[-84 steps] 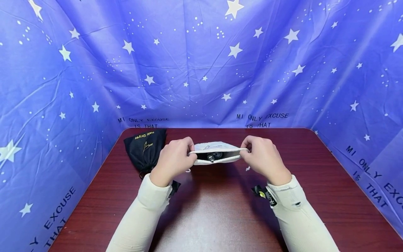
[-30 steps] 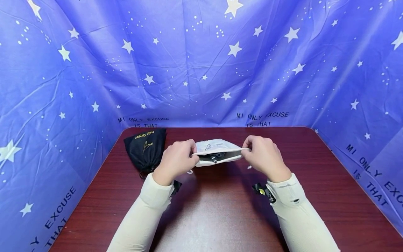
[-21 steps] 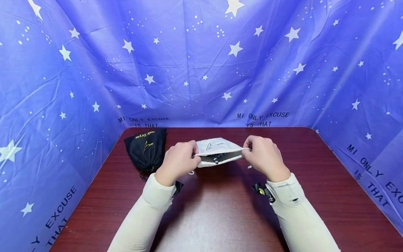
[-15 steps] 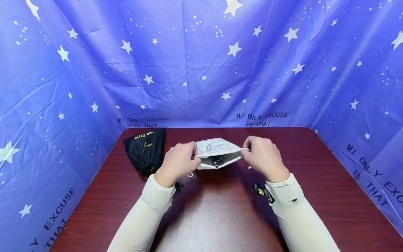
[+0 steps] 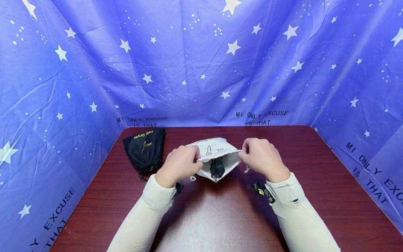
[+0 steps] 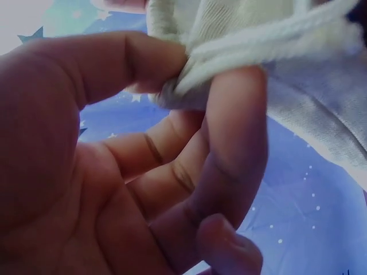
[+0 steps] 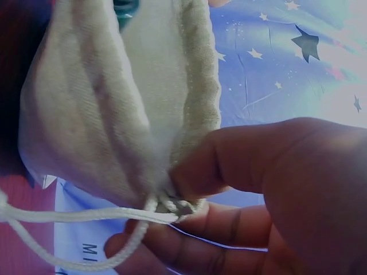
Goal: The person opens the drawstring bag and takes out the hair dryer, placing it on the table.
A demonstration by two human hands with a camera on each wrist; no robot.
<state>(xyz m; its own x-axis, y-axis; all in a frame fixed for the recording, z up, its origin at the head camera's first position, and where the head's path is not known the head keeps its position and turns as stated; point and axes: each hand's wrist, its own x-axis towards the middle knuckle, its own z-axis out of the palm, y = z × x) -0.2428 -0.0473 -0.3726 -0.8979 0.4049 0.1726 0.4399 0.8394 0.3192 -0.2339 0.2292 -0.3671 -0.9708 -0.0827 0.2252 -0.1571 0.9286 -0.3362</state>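
Note:
A white cloth drawstring bag (image 5: 210, 151) printed with a hair dryer drawing is held over the middle of the table, its mouth spread wide towards me. My left hand (image 5: 181, 162) pinches the left corner of the mouth between thumb and index finger. At the opposite corner, my right hand (image 5: 263, 157) pinches the hem beside the knotted white drawstring (image 7: 92, 215). Inside the bag sits a black object (image 5: 218, 166) with a ribbed, handle-like end and some cord beside it; the rest of it is hidden. In the left wrist view, white cord (image 6: 252, 46) runs across my fingertips.
To the left lies a black drawstring bag (image 5: 145, 148) marked "Hair Dryer" in yellow, its cord end near my left wrist. The dark red wooden table (image 5: 315, 154) is enclosed by a blue star-patterned curtain (image 5: 189, 56) at the back and sides.
The bag's mouth has widened and tipped towards me, so more of the black object shows. The left hand has shifted slightly right and lower; both hands keep their pinch on the corners.

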